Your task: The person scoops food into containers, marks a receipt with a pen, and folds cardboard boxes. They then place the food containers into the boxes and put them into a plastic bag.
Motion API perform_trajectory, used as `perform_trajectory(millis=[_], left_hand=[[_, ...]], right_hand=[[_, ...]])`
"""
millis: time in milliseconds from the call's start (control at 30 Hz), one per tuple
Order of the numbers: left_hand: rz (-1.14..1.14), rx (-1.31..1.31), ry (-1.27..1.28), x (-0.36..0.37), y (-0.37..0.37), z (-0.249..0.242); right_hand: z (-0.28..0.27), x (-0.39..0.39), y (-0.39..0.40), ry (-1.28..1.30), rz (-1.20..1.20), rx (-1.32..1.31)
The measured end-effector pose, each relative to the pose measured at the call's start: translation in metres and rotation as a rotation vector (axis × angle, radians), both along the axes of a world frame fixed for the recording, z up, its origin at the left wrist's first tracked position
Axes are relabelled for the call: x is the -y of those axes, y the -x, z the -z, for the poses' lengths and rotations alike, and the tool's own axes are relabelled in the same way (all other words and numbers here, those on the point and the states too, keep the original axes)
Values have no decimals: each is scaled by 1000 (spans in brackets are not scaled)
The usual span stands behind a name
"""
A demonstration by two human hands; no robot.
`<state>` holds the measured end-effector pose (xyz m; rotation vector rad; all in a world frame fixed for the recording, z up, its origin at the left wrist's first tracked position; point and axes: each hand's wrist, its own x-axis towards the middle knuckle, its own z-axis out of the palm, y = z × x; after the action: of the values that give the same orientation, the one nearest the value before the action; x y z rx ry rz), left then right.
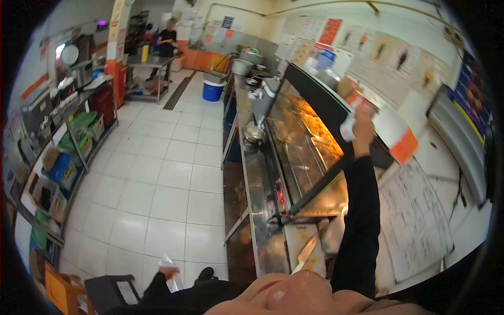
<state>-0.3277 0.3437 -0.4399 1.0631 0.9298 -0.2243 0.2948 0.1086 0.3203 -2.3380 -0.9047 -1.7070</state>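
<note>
My right arm is stretched up along the side of a heated food display cabinet [315, 147]. At the cabinet's top edge, my right hand [363, 131] is closed on a small white item [347, 127], whose kind I cannot tell. Just above the fingers is a red and white container [362, 101]. Fried-looking food [317, 126] lies in trays behind the glass under warm light. Low on the left, over the floor, my left hand [168, 272] grips a clear plastic bag [174, 282] that hangs down beside my leg.
A knife [305, 253] lies on a cutting board [299, 239] on the steel counter [268, 231]. A metal bowl [254, 132] stands farther along. Shelves with bins [63, 165] line the left. A blue bucket [212, 90] and a person [168, 42] are at the back; a dark stool [107, 291] is near me.
</note>
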Motion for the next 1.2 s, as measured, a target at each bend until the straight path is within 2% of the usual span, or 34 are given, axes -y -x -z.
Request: perform_trajectory(millis=[33,67,100,133,200,233,300,367,400,433,467,500,533,567,733,800,1000,1067,1133,1200], left_hand=[[65,23,34,-22,-28,-6],[33,-53,-19,-34,-52,-7],[0,-130,-68,-47,-77,-11],[-2,-163,-208,-43,-94,-99],[-199,-171,-246,-56,-126,-100],[-202,-171,-240,-64,-141,-110],[-313,-30,-93,-68,-164,-130],[-169,-63,-43,-80,-190,-102],[-177,-86,-48,-77,-202,-97],[-139,-38,-143,-75,-220,-109],[-91,-10,-222,-74,-219,-105],[225,87,-587,-80,-220,-70],[29,113,-247,-77,-229,-92],[-201,106,68,-73,-239,-133],[-319,99,61,-77,-264,-167],[-339,94,53,-83,-276,-176],[-229,135,-51,-77,-303,-157],[-254,113,55,-62,-311,-163],[-132,106,91,-47,-316,-171],[-67,103,313,-35,-320,-165]], right_hand=[[2,0,2,-22,-65,36],[3,0,5,-46,-130,73],[2,-3,13,-43,-83,28],[1,-1,22,-44,-25,-24],[-3,1,30,51,46,-13],[-4,0,33,125,118,-4],[-8,-1,35,217,147,-1],[-7,2,14,322,280,-2],[-2,3,-1,334,377,-13],[0,-10,0,182,463,-84],[-2,-13,3,278,461,-2],[-3,-17,6,370,460,87],[-6,-23,12,425,527,-62],[-6,-29,13,427,528,-79],[-9,-29,25,473,565,-67],[-8,-24,23,438,606,41],[-10,-22,20,428,571,-11],[-7,-17,15,335,371,-22],[-7,-19,19,334,427,-17],[-7,-17,18,333,488,-15]])
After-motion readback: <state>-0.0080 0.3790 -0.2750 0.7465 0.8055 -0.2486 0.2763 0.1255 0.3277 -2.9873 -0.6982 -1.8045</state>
